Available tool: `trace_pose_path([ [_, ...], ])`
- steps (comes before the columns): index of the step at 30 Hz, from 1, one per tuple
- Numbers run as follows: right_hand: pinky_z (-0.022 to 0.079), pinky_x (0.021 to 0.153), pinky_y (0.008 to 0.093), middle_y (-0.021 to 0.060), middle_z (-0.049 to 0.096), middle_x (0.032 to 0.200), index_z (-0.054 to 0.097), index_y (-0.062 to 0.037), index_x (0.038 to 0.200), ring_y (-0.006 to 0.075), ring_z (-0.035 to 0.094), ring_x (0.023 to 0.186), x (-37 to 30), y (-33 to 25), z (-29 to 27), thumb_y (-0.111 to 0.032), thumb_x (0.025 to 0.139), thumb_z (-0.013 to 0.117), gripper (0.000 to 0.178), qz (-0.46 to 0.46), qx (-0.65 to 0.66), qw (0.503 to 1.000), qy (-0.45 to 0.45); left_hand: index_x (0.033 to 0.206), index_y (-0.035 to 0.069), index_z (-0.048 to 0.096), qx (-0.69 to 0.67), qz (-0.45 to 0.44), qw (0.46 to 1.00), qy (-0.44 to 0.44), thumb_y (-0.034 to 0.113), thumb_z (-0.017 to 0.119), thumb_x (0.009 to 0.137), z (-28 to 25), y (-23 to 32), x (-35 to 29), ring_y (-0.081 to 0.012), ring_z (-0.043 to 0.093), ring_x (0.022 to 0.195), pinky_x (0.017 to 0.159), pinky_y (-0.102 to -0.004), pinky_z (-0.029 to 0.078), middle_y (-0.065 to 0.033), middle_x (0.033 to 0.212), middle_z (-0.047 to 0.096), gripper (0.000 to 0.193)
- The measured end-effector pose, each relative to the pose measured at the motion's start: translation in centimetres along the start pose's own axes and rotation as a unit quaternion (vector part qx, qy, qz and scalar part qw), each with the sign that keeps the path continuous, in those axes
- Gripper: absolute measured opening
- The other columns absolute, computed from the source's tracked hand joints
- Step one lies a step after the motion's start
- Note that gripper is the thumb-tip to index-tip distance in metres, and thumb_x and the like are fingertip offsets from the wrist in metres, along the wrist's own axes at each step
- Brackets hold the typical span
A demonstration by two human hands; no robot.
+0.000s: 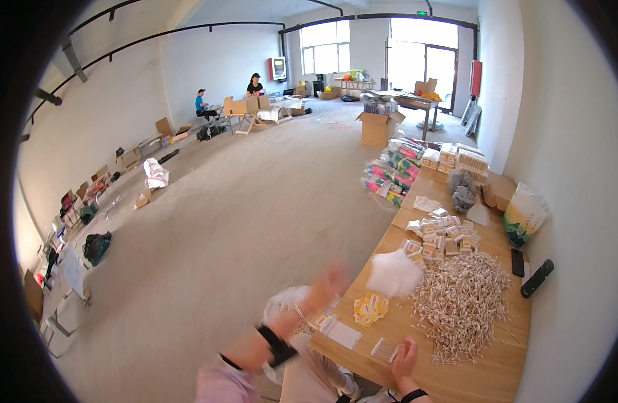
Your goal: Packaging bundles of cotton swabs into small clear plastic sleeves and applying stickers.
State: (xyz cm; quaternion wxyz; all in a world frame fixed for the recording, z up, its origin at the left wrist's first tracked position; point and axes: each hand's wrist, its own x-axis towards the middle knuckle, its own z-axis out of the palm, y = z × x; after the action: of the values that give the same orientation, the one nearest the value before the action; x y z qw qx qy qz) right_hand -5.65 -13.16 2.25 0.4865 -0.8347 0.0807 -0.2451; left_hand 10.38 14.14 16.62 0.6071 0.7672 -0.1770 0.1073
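Note:
My left hand (324,289) is raised beyond the left edge of the table, smeared by motion, so its fingers cannot be made out. At the near edge, my right hand (406,361) is closed at the right end of a small flat row of cotton swabs (385,349). A white rectangular card or bag (344,334) lies left of that row. Behind it are yellow printed cards (370,308) and a stack of clear plastic bags (393,274). A large heap of loose cotton swabs (462,302) covers the right side.
Packed swab bundles (450,235) sit farther back on the wooden table (389,242). A phone (517,262) and a black device (537,278) lie by the wall. A plastic bag (289,299) stands below the left edge. Colourful packages (396,168) are piled beyond; two people sit far off.

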Motion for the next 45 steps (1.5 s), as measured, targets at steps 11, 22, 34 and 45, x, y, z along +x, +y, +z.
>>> trace_pose_path([
  [11,0.045,0.085,0.0275,0.0041,0.061,0.100,0.056,-0.0006,0.111,0.0125,0.057,0.094,-2.3,-4.5,-4.1,-0.009,0.092,0.053,0.021,0.099,0.263,0.936,-0.211,0.136,0.000,0.034,0.179,0.211,0.922,0.270,0.013,0.059,0.090,-24.4,27.1,10.3,-0.0113,0.060,0.094,0.081,-0.0234,0.046,-0.0099,0.108,0.065,0.054],
  [22,0.045,0.092,0.0340,0.0190,0.061,0.113,0.051,0.0023,0.124,0.0291,0.058,0.107,-8.5,-2.5,-8.1,-0.031,0.088,0.060,0.050,0.126,-0.126,0.747,-0.640,0.120,0.007,0.052,0.248,-0.374,0.858,-0.250,0.016,0.067,0.081,-14.0,-3.6,-28.8,-0.0169,0.059,0.099,0.088,-0.0305,0.047,-0.0098,0.109,0.061,0.042],
  [34,0.041,0.095,0.0364,0.0205,0.055,0.123,0.040,0.0013,0.132,0.0274,0.053,0.113,-10.6,2.0,0.2,-0.032,0.074,0.067,0.072,0.163,0.044,0.530,-0.831,0.128,0.003,0.048,0.045,-0.513,0.756,-0.404,0.028,0.069,0.081,-5.0,-7.7,-41.0,-0.0280,0.057,0.110,0.095,-0.0382,0.045,-0.0168,0.125,0.056,0.057],
  [45,0.043,0.091,0.0401,0.0202,0.060,0.114,0.048,-0.0053,0.124,0.0339,0.056,0.109,-12.8,2.4,1.4,-0.038,0.075,0.066,0.061,0.212,0.018,0.564,-0.798,0.127,0.004,0.050,0.163,-0.649,0.555,-0.495,0.035,0.067,0.081,-8.7,-6.1,-41.0,-0.0304,0.056,0.111,0.096,-0.0399,0.043,-0.0185,0.124,0.057,0.058],
])
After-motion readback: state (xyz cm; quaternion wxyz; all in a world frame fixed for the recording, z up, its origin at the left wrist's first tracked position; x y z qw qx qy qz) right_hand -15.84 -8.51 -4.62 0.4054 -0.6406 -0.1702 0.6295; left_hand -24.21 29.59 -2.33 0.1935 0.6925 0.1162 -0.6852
